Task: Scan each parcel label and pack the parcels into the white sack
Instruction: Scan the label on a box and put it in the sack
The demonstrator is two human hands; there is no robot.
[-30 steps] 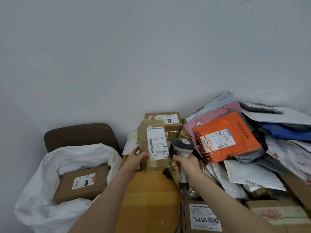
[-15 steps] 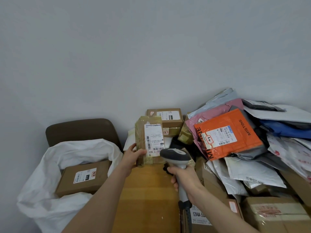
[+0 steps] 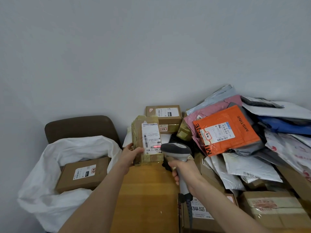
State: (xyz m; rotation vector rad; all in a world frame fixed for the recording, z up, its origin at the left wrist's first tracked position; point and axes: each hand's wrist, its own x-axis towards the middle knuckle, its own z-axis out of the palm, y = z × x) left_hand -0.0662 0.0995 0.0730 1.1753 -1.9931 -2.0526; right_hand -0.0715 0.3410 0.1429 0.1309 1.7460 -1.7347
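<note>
My left hand [image 3: 130, 154] grips a tape-wrapped brown parcel [image 3: 139, 132] upright over the wooden table [image 3: 144, 195], its white label [image 3: 150, 138] facing me. My right hand [image 3: 184, 172] holds a grey barcode scanner [image 3: 176, 149] by its handle, its head right beside the label's lower edge. A red scan line glows on the label near the scanner head. The white sack [image 3: 42, 190] stands open at the left and holds one brown box [image 3: 82, 174] with a label on top.
A brown chair back [image 3: 80, 126] rises behind the sack. Cardboard boxes [image 3: 164, 112] are stacked at the wall. A heap of mailers, with an orange one [image 3: 225, 130] on top, fills the right side. More boxes [image 3: 272, 209] lie at the front right.
The scanner has moved up and left to the label's lower edge, and a red scan line now shows on the label. The parcel stays in my left hand.
</note>
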